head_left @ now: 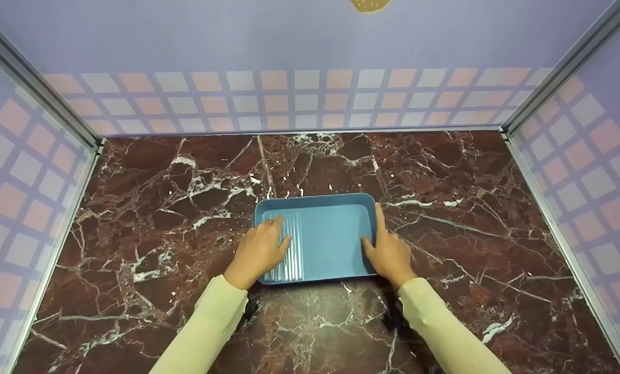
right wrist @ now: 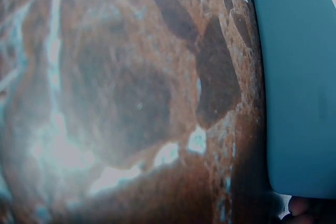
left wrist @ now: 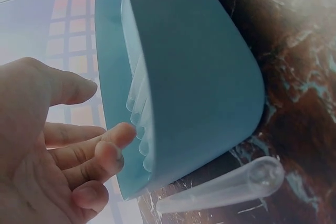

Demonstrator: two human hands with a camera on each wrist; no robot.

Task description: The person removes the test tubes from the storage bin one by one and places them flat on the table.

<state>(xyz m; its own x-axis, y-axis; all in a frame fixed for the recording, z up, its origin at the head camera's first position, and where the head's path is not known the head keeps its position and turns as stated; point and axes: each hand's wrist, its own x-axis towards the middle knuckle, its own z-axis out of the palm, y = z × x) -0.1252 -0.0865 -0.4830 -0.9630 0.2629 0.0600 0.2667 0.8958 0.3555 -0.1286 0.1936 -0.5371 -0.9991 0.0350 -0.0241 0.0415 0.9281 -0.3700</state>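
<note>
Blue tray [head_left: 331, 239] sits near the middle of the marble bench [head_left: 471, 234], slightly toward its front edge. Clear tubes [head_left: 289, 249] lie in a row inside its left end. Left hand [head_left: 258, 252] rests on that end, fingers relaxed over the tubes. Right hand [head_left: 388, 249] grips the right rim, thumb inside. Another clear tube [left wrist: 226, 190] lies on the bench just beside the tray.

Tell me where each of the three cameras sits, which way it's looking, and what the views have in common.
Head: above, looking down at the blue tray on the marble table; left hand, right hand and sleeves show.
Left wrist: beside the tray's end, facing its outer wall; fingers show.
Right wrist: facing table and tray edge; one fingertip.
All share the tray.
</note>
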